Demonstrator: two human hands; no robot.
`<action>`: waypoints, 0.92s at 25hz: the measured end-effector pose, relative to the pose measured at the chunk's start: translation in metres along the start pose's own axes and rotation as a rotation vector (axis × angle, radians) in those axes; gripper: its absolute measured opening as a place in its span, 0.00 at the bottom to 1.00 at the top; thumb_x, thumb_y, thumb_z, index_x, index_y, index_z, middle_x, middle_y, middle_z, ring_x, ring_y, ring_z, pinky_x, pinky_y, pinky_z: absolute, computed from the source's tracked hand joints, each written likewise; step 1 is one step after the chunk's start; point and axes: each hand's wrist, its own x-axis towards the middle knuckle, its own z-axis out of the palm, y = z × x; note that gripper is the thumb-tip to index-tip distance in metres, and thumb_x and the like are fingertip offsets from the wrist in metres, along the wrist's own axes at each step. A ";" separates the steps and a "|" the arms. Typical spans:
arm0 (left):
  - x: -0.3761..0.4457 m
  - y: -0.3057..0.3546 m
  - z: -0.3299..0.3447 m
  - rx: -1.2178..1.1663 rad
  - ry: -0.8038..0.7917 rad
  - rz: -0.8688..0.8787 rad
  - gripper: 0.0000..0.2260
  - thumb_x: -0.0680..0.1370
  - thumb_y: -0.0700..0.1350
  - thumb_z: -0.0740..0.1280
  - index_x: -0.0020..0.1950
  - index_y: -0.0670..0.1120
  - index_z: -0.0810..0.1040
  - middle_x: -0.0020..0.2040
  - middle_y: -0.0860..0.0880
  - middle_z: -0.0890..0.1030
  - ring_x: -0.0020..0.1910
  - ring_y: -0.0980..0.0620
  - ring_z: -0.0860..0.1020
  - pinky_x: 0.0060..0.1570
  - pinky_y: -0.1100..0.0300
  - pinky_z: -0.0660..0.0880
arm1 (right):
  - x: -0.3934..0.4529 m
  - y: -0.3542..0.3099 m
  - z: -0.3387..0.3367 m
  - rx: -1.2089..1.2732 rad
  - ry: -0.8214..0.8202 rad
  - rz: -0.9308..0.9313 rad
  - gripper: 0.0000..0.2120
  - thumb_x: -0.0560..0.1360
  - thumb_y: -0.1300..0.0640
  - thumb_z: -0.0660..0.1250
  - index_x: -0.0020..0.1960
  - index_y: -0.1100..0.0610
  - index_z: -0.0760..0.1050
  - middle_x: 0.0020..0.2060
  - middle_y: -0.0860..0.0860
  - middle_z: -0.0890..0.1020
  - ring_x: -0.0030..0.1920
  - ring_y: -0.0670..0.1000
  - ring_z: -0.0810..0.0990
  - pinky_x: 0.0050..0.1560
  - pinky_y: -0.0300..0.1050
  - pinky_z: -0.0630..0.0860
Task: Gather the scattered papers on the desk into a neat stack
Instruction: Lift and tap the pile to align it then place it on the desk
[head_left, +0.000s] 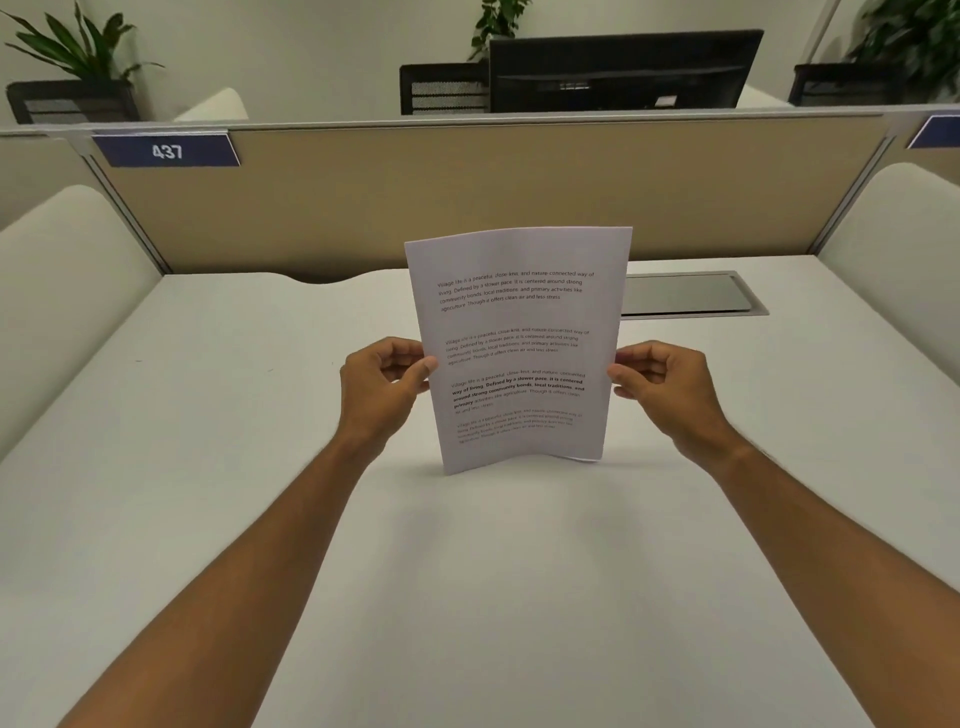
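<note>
Both hands pinch the papers (517, 348) upright — my left hand (382, 387) clamps the left edge with the thumb on the printed face, my right hand (662, 387) clamps the right edge the same way, roughly halfway up the sheets. From where I watch, the papers stand at about twelve o'clock from me, their bottom edge touching or just above the desk (208, 467); I cannot tell which.

I judge the step in hand to be squaring the stack by tapping it on the desk. At the lower right corner a sliver of a second sheet peeks out from behind the front page, so the edges are not yet flush. To do this well I would loosen the pinch a little so the sheets can slide against each other, let the bottom edge drop flat onto the desk, and keep the papers vertical — the front page already bows, and a tight squeeze would buckle it rather than align it. Then turn the stack and tap a long edge too.

Farther off, at one o'clock, a grey cable hatch (685, 293) sits flush in the desk, and beyond it the tan partition (467, 187). No loose sheets show elsewhere on the desk.
</note>
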 end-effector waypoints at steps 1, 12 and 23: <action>0.001 -0.003 -0.001 -0.012 -0.007 -0.010 0.05 0.74 0.39 0.74 0.43 0.49 0.82 0.45 0.46 0.86 0.45 0.45 0.86 0.46 0.50 0.84 | 0.000 0.003 0.002 0.002 0.001 0.010 0.07 0.74 0.62 0.72 0.45 0.50 0.81 0.43 0.49 0.86 0.44 0.50 0.86 0.47 0.46 0.84; 0.026 -0.013 0.007 -0.113 -0.020 -0.140 0.04 0.73 0.36 0.74 0.43 0.44 0.84 0.41 0.47 0.88 0.43 0.47 0.87 0.43 0.57 0.83 | 0.030 0.018 -0.002 0.122 -0.089 0.053 0.07 0.75 0.64 0.71 0.46 0.53 0.83 0.41 0.48 0.88 0.43 0.50 0.87 0.42 0.41 0.83; 0.094 -0.013 0.001 -0.117 0.026 -0.453 0.04 0.71 0.32 0.75 0.42 0.37 0.82 0.38 0.45 0.87 0.38 0.49 0.87 0.37 0.62 0.82 | 0.106 0.022 0.022 0.252 -0.230 0.373 0.02 0.72 0.67 0.73 0.44 0.63 0.83 0.40 0.54 0.88 0.42 0.52 0.87 0.40 0.40 0.82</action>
